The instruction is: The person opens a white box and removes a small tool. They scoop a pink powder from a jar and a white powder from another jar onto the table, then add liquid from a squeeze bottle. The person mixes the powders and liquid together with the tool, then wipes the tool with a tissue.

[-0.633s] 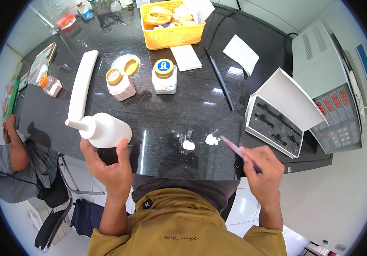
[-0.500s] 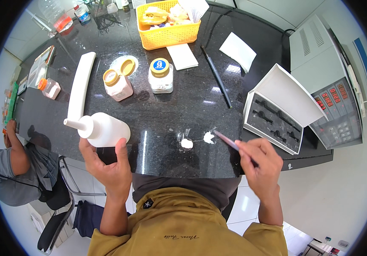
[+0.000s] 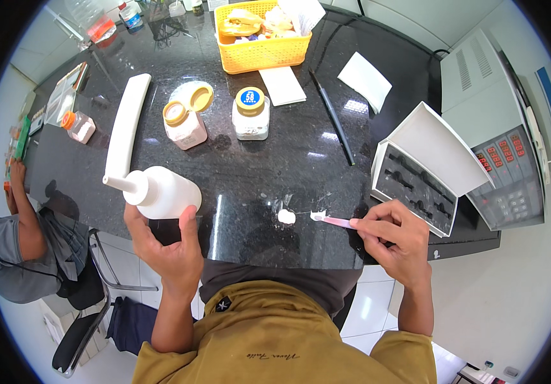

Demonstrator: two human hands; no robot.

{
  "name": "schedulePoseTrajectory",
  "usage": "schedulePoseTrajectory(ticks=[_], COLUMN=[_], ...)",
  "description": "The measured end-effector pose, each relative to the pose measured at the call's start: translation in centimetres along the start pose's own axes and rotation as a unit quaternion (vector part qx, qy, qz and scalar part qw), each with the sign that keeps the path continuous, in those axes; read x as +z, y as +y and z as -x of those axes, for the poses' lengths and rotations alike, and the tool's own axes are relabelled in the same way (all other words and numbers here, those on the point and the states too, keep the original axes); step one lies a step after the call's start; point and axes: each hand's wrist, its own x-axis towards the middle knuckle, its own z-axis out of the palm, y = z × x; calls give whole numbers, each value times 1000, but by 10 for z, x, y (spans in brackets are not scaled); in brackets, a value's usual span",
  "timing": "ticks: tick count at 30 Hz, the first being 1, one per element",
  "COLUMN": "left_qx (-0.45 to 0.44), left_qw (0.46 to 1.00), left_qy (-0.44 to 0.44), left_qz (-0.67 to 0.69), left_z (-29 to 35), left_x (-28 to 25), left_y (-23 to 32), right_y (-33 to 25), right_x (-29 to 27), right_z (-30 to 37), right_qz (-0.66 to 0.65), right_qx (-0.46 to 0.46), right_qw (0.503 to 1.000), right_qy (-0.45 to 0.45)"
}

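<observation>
My left hand [image 3: 172, 256] holds a white squeeze bottle [image 3: 174, 192] by its base, tipped so that its long nozzle points left. Between the thumb and fingers of my right hand [image 3: 396, 240] is a slim pinkish spatula [image 3: 339, 222], nearly flat over the table. Its tip meets a small patch of white powder [image 3: 317, 215]; whether powder lies on the blade is hard to tell. Just left of that sits a rounded white powder mound [image 3: 286, 216], with faint white smears around it. Farther back stand an open jar of pinkish powder [image 3: 186, 131] and a jar with a gold-and-blue lid [image 3: 250, 114].
On the black tabletop [image 3: 243, 173] lie a long white curved piece [image 3: 127, 125], a dark pen-like tool [image 3: 333, 118] and white papers [image 3: 366, 83]. A yellow basket [image 3: 264, 56] stands behind. At right are an open white case [image 3: 416, 185] and a control unit [image 3: 509, 173]. Another person [image 3: 16, 249] sits left.
The spatula has swung lower and flatter, its tip now at the right-hand powder, which looks smaller. My left hand still holds the bottle. The whole view has shifted slightly.
</observation>
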Motion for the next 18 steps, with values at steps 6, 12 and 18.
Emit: schedulePoseTrajectory(ticks=[6, 12, 18], left_qx=[-1, -5, 0], left_qw=[1000, 1000, 1000], left_qy=[2, 4, 9], left_qz=[-5, -7, -22], left_z=[1, 2, 2], left_x=[1, 0, 0], left_y=[0, 0, -2], right_y=[-17, -13, -9], right_x=[6, 10, 9], right_z=[6, 13, 12], right_qz=[-1, -5, -12], right_qx=[3, 49, 60], right_qw=[1000, 997, 995], right_qy=[18, 61, 78])
